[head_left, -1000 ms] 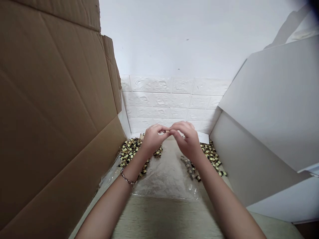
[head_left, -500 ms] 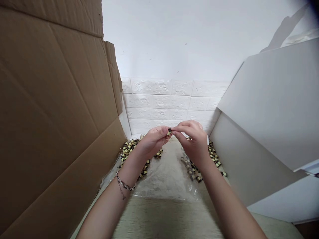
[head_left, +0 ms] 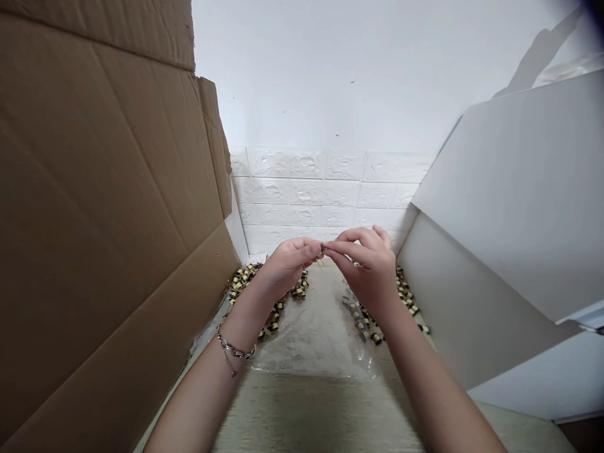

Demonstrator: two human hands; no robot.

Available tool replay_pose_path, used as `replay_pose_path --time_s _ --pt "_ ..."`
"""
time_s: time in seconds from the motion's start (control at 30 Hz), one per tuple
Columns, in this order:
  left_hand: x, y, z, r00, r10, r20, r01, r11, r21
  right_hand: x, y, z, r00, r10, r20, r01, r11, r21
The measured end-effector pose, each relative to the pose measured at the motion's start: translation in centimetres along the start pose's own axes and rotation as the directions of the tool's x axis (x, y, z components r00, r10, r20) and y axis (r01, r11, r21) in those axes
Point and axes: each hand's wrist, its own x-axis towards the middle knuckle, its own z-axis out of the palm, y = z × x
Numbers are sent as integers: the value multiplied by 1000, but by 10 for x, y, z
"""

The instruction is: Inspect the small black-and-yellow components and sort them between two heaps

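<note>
Between the fingertips of both hands is a small yellow-and-black component (head_left: 322,250), mostly covered by the fingers. My left hand (head_left: 290,261) pinches it from the left, with a chain bracelet on that wrist. From the right, the thumb and index finger of my right hand (head_left: 365,261) close on its dark end, while the other fingers are raised and curled. Many similar parts lie in a left pile (head_left: 245,277) beyond my left forearm and in a right pile (head_left: 406,292) beside my right wrist. A clear plastic bag (head_left: 316,340) lies flat between the piles.
A tall brown cardboard panel (head_left: 108,207) walls off the left side. Grey-white panels (head_left: 509,207) stand on the right. Behind the hands rises a white wall with a brick-pattern lower part (head_left: 302,192). The tabletop (head_left: 311,415) shows nearest me.
The component has turned between the fingers, and less of its yellow part shows. My right hand's outer fingers have lifted and spread slightly. My left forearm has shifted a little to the left.
</note>
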Motion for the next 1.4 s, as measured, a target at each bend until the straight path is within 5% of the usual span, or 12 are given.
replay_pose_path --time_s 0.67,0.9,1.03,1.17,1.27,1.4 --pt "-1 3 -5 998 -59 19 55 989 140 2 11 -4 986 -45 158 21 988 151" --pt "-1 3 -5 998 -59 21 55 984 171 5 15 -9 961 -9 275 -91 932 350" --pt "-2 5 -4 998 52 -19 -43 944 327 7 18 -12 924 52 378 -231 864 447" --pt "-4 8 1 929 367 -47 -234 680 695 7 20 -11 873 228 432 -444 740 505" --pt "-5 6 5 806 589 61 -302 321 897 8 17 -10 800 399 447 -595 626 505" --pt "-5 -1 5 644 736 207 -222 -79 972 9 11 -11 747 460 480 -662 584 471"
